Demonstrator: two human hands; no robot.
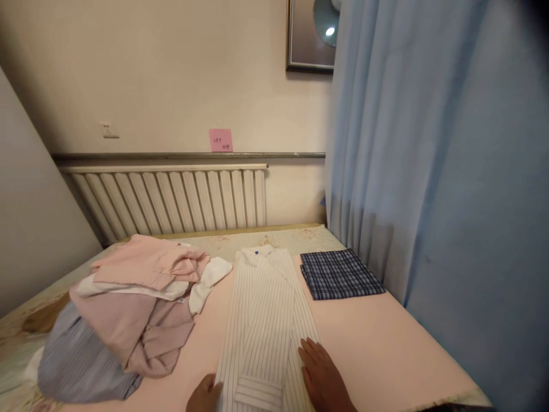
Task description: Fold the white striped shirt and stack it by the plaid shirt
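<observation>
A white shirt with thin dark stripes [266, 309] lies lengthwise on the pink cloth, its collar at the far end. Its sides are folded inward, and a sleeve with its cuff lies down the middle. At the lower left edge of the shirt is my left hand [203, 395], closed, with thumb and finger against the fabric; the rest is cut off by the frame. My right hand [321, 375] rests flat on the shirt's right edge, fingers stretched out. Right of the shirt lies a folded dark plaid garment [341, 274].
On the left is a heap of clothes, with a pink garment [150, 260], a mauve one [124, 326] and a blue-grey one [81, 360]. The pink cloth [377, 343] covers the bed. A radiator [171, 200] stands behind; a blue curtain [386, 143] hangs at right.
</observation>
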